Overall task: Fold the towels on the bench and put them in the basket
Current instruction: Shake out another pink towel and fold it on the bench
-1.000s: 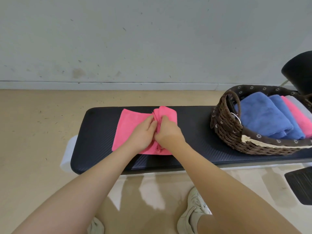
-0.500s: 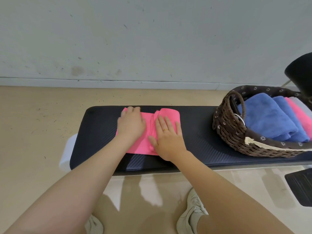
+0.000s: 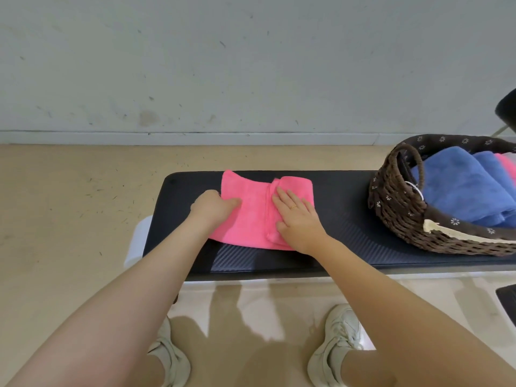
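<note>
Two bare hands work a bright pink terry towel point(image 3: 252, 219) at the centre of the frame. The right hand point(image 3: 297, 219), a thin gold ring point(image 3: 293, 207) on one finger, lies flat with fingers straight and spread, pressing down on the towel's folded right portion. The left hand point(image 3: 213, 209) sits at the towel's left edge with its fingers curled in, knuckles up, thumb resting on the cloth; whether it pinches the edge or merely rests there cannot be told.

Partly folded, the towel has its right third doubled back over itself, forming a thicker, rounded band with a ridge running from its far edge to its near edge just left of the right hand. Its left part lies in a single smooth layer, the far left corner rising to a point. The nap looks soft and even, uniform hot pink throughout.

It rests on a long black padded bench point(image 3: 349, 247) with a finely ribbed, leather-like surface, spanning the middle of the frame from left of centre to the right edge.

At the right edge of the frame, on the same bench and well apart from the hands, stands a dark brown woven wicker basket point(image 3: 405, 219) with a looped handle and flower-dotted fabric trim. Inside lie folded blue towels point(image 3: 460, 188), with a sliver of a pink towel point(image 3: 508, 166) beside them.
</note>
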`<state>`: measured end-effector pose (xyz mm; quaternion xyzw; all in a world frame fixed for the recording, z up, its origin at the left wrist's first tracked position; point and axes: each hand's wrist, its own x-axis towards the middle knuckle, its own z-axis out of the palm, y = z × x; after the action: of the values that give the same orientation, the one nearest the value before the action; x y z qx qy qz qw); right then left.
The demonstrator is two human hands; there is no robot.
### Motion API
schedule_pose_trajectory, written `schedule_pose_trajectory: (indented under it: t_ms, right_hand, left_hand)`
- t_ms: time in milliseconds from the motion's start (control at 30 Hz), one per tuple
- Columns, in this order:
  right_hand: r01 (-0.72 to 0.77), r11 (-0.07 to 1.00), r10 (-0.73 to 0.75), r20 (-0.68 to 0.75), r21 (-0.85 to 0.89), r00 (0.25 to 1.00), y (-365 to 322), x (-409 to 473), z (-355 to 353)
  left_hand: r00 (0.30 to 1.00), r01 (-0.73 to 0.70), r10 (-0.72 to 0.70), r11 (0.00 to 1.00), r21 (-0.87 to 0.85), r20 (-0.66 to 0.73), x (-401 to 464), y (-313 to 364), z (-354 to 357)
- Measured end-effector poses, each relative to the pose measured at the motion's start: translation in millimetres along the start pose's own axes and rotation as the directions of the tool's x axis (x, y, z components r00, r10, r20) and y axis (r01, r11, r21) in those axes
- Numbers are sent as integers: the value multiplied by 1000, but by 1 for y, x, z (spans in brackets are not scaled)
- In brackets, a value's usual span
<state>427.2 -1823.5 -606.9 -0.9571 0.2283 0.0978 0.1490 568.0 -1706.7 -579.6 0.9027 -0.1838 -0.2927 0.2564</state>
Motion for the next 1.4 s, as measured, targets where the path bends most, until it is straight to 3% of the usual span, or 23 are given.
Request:
schedule_pose_trajectory:
  t_ms: [100,233,400,533,600,667,767,800,933,1033,1233,1400]
  right_hand:
    - [-11,1000,11,-56,4,998,2,0,1]
    - [-112,993,111,-42,-24,993,6,-3,-7]
    - [-168,974,179,-63,153,982,10,-1,-12]
    - [-139,929,146,4,344,989,18,4,-13]
    - [-75,801,90,3,594,996,30,-2,-15]
    - [-57,609,70,18,791,997,42,-10,-19]
    - [-72,373,187,1,925,982,46,-17,-24]
    - [-75,397,222,-16,915,975,44,-18,-24]
    - [-75,679,182,-68,730,981,33,-19,-18]
    - [-86,777,153,-55,624,987,37,-18,-12]
    - [-92,810,101,16,579,995,40,-20,-7]
    - [-116,692,101,62,712,993,47,-19,-24]
  left_hand:
    - [996,-86,83,981,-175,-24,-5,5,-1]
    - [976,-218,206,870,-442,-76,-14,25,6]
    - [921,-354,388,863,-361,24,-27,65,32]
    - [913,-356,401,876,-327,79,-26,73,56]
    - [924,-332,378,872,-358,63,-26,73,62]
    - [935,-300,348,882,-364,70,-26,71,65]
    - [915,-357,396,884,-302,75,-23,64,67]
    - [898,-410,435,883,-229,71,-23,63,66]
    - [809,-587,578,785,197,104,-23,62,69]
    - [779,-596,621,690,411,87,-21,55,73]
    - [706,-696,635,542,471,313,-12,48,76]
    - [659,-729,620,387,565,426,-8,44,81]
